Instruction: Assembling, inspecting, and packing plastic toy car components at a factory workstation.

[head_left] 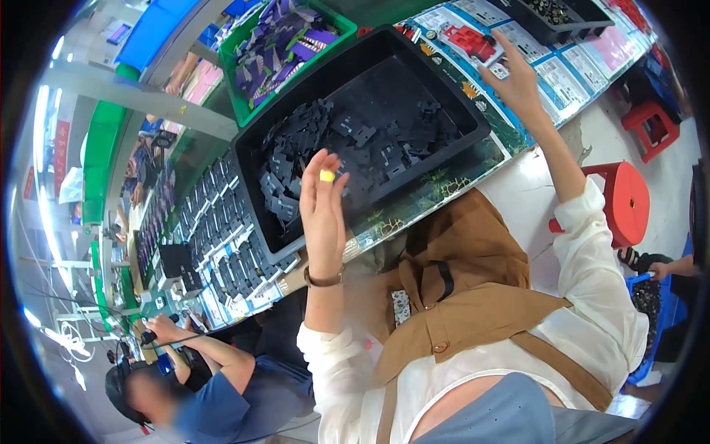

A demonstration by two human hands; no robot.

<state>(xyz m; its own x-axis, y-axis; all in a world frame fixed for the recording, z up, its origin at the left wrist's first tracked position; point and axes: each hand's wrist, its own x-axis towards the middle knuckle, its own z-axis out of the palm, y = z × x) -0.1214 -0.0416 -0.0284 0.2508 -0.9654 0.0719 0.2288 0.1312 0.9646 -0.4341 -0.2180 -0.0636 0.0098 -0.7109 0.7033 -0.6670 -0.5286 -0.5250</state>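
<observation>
My left hand is raised over the near edge of a large black tray. Its fingers are stretched out with nothing visible in them, and a yellow band wraps one fingertip. Below and beyond it, many dark grey plastic parts lie piled in the tray. My right hand reaches over the printed sheets to the right of the tray, thumb and forefinger spread apart. Right by those fingertips sits a red toy piece with black parts; whether they touch it I cannot tell.
A green crate of purple parts stands behind the tray. Rows of black assemblies line the table at left, where a co-worker in blue works. Another black tray with small parts is at far right. Red stools stand on the floor.
</observation>
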